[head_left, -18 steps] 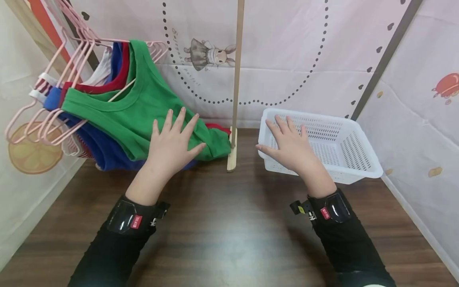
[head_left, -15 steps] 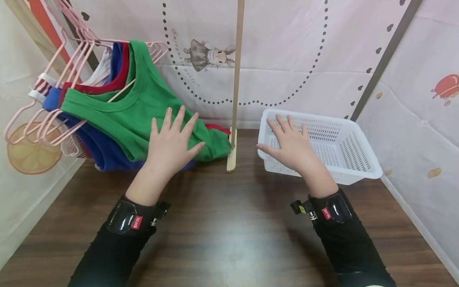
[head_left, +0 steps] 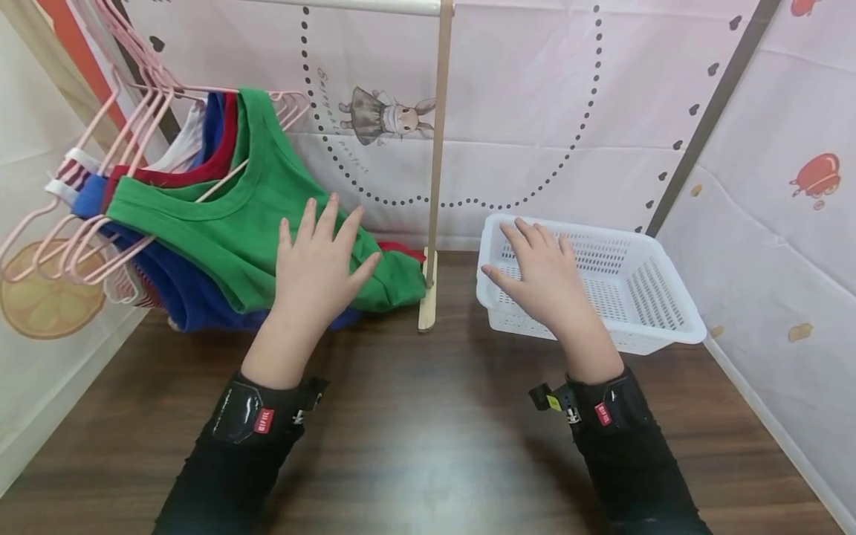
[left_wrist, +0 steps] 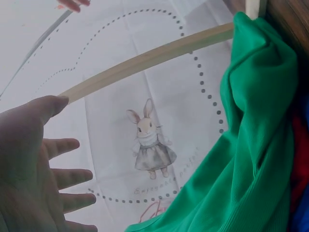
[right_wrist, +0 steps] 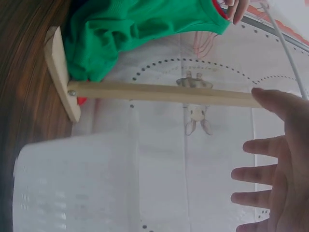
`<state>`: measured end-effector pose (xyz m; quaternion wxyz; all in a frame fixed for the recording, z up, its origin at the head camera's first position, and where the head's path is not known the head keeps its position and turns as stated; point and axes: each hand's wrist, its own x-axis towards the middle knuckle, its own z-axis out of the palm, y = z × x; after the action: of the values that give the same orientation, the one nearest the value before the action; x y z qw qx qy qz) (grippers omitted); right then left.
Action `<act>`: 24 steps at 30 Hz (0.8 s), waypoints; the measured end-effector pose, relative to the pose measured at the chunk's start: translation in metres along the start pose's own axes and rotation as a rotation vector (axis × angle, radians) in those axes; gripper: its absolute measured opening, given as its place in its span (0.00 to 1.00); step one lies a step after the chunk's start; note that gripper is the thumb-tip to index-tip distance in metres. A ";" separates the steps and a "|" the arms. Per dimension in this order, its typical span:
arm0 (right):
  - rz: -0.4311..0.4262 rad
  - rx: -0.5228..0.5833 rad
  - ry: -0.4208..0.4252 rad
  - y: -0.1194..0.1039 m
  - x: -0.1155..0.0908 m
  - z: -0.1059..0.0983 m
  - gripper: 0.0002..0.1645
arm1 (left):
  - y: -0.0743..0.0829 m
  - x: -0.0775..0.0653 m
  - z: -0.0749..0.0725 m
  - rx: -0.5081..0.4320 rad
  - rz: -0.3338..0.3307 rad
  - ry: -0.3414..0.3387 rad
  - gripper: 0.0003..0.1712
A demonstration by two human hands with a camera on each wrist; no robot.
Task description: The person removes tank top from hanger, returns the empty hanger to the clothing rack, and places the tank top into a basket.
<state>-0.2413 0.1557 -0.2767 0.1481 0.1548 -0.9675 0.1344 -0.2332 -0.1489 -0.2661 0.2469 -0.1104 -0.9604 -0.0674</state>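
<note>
My left hand (head_left: 314,271), fingers spread and holding nothing, overlaps the green tank top (head_left: 207,223) in the head view. In the left wrist view that hand (left_wrist: 38,159) stands apart from the hanging green cloth (left_wrist: 256,111). My right hand (head_left: 545,279) is also spread, over the near left part of a white perforated plastic basket (head_left: 658,331). The right wrist view has the right hand (right_wrist: 285,159) holding nothing, with the basket (right_wrist: 72,188) below left. Behind the green top hang red (head_left: 224,160), blue (head_left: 180,290) and striped garments on pink hangers (head_left: 143,122).
A wooden upright (head_left: 441,134) with a flat foot (head_left: 428,305) stands between the hands, joined at its top to a white rail (head_left: 374,6). Patterned cloth walls (head_left: 521,89) enclose the dark wooden tabletop (head_left: 428,438) at the back and sides.
The head view has tilted up slightly, so the scene sits lower and the white rail shows at the top. Both hands stay spread in nearly the same places.
</note>
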 end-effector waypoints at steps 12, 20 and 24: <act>0.007 0.116 0.126 -0.011 -0.007 0.006 0.40 | 0.002 -0.012 -0.009 -0.075 0.030 0.294 0.29; -0.023 0.116 0.141 -0.018 -0.011 0.008 0.34 | -0.004 -0.021 -0.016 -0.121 0.063 0.480 0.24; -0.035 0.106 0.144 -0.022 -0.011 0.006 0.32 | -0.010 -0.026 -0.025 -0.160 0.025 0.553 0.22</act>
<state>-0.2253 0.1364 -0.2806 0.2112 0.1692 -0.9430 0.1934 -0.2020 -0.1677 -0.2574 0.4909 -0.1190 -0.8466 -0.1675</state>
